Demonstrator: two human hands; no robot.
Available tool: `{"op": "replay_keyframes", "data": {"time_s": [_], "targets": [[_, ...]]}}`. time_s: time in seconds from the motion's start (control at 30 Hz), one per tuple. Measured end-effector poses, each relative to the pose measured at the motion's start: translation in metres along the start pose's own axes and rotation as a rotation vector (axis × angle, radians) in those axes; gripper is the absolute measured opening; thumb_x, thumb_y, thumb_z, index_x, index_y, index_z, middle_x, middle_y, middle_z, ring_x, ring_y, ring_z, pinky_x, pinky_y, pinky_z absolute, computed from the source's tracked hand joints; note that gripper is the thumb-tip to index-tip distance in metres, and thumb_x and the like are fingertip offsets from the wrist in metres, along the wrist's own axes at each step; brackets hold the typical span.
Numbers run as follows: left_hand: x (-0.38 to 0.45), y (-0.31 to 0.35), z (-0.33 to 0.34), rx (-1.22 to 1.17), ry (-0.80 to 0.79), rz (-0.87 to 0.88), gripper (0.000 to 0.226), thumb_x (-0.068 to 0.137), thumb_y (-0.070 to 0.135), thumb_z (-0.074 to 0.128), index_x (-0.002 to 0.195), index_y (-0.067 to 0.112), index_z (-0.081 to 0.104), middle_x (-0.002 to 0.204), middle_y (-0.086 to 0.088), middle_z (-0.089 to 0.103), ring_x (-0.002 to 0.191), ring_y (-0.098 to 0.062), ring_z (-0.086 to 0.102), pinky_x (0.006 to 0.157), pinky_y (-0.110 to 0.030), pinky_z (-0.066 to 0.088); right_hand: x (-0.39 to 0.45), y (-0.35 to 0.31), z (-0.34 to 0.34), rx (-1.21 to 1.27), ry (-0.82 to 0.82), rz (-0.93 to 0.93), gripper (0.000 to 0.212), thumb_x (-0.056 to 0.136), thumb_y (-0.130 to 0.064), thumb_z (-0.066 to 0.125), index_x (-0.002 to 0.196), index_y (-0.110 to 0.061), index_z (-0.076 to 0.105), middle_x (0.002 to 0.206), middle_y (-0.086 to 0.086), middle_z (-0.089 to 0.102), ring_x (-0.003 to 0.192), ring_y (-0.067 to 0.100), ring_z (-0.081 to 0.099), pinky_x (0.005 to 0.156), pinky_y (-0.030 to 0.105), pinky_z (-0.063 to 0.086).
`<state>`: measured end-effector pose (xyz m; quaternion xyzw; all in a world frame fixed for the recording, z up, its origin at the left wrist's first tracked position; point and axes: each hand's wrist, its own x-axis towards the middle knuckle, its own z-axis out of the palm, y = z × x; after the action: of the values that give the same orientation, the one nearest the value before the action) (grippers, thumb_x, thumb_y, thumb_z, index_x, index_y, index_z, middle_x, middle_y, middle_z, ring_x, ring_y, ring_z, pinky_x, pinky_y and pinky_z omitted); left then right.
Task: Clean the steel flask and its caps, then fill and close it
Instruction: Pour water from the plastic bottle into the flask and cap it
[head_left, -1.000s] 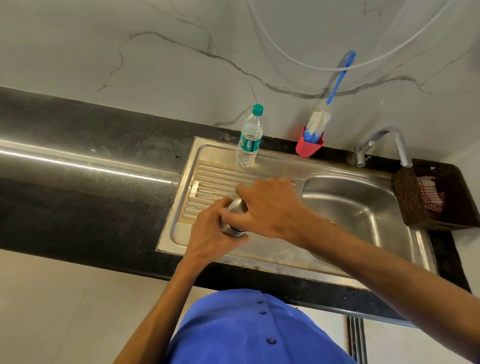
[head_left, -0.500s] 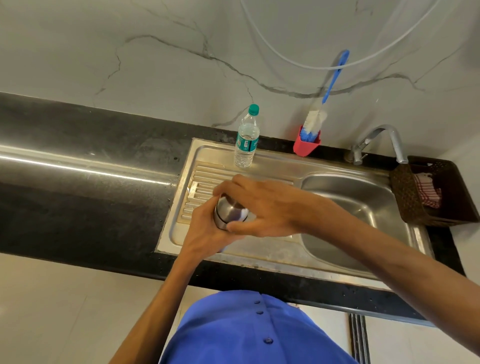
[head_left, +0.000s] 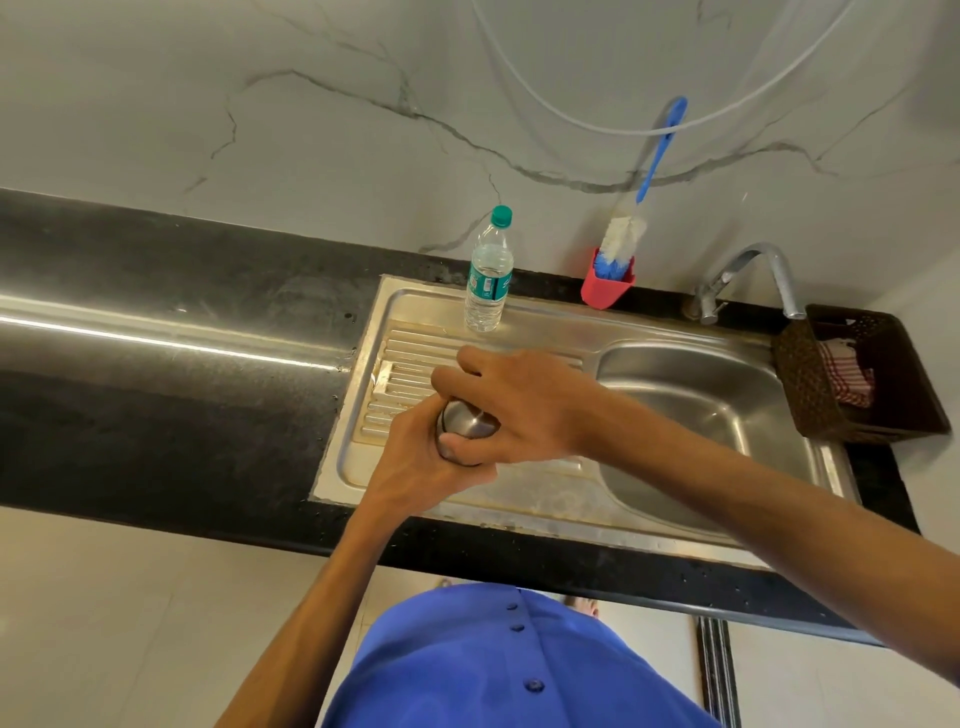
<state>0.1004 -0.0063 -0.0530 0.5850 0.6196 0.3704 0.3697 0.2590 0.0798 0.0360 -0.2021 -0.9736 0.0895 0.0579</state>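
Both hands hold the steel flask (head_left: 464, 427) over the sink's (head_left: 524, 488) ribbed part. Left hand (head_left: 415, 460) grips its body from below, right hand (head_left: 511, 402) curls round the top cap. Water bottle (head_left: 487, 273) & brush (head_left: 626, 228) stand behind, near the wall.

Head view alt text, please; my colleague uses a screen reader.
Both hands grip a steel flask over the sink's draining board: left hand on the body, right hand on the top. Behind stand a water bottle and bottle brush.
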Motion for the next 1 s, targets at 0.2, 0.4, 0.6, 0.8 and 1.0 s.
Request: {"op": "replay_keyframes", "data": {"time_s": [0.2,0.4,0.6,0.8,1.0], "targets": [[-0.001,-0.011,0.018,-0.013,0.099,-0.005,0.05,0.075,0.022,0.096,0.111,0.027,0.061,0.086,0.019,0.07,0.085,0.005,0.07,0.07,-0.008,0.051,0.006,-0.011,0.04,-0.179,0.262,0.216,0.035,0.097,-0.055,0.048,0.103,-0.024,0.062,0.061,-0.005,0.051,0.043,0.014,0.04,0.052,0.019,0.015],[0.002,-0.037,0.009,0.026,0.032,-0.09,0.045,0.075,0.032,0.095,0.102,0.029,0.059,0.076,0.017,0.066,0.081,0.011,0.067,0.069,-0.005,0.049,0.025,-0.027,0.062,-0.073,0.298,0.427,0.034,0.096,-0.056,0.049,0.098,-0.023,0.058,0.062,-0.005,0.05,0.047,0.016,0.043,0.052,0.026,0.024],[-0.006,-0.072,-0.015,-0.037,0.09,-0.215,0.063,0.069,0.032,0.1,0.12,0.028,0.064,0.103,0.016,0.074,0.101,-0.001,0.07,0.093,-0.022,0.054,0.037,-0.018,0.061,0.228,0.023,0.425,0.05,0.101,-0.07,0.033,0.106,-0.026,0.057,0.091,-0.008,0.064,0.078,0.013,0.059,0.071,0.035,0.051],[-0.022,-0.097,-0.028,-0.044,0.212,-0.292,0.061,0.07,0.015,0.098,0.119,0.027,0.063,0.101,0.022,0.069,0.092,0.015,0.066,0.083,-0.001,0.046,0.033,0.004,0.067,0.403,0.024,0.436,0.031,0.105,-0.043,0.047,0.118,-0.023,0.066,0.107,-0.003,0.072,0.092,0.013,0.065,0.083,0.044,0.057],[-0.023,-0.118,-0.045,-0.085,0.268,-0.399,0.045,0.078,0.016,0.093,0.109,0.032,0.064,0.098,0.017,0.067,0.088,0.003,0.066,0.087,-0.02,0.052,0.02,0.016,0.076,0.486,0.119,0.511,0.025,0.105,-0.029,0.055,0.11,-0.014,0.074,0.101,0.0,0.075,0.088,0.013,0.067,0.079,0.028,0.051]]}}
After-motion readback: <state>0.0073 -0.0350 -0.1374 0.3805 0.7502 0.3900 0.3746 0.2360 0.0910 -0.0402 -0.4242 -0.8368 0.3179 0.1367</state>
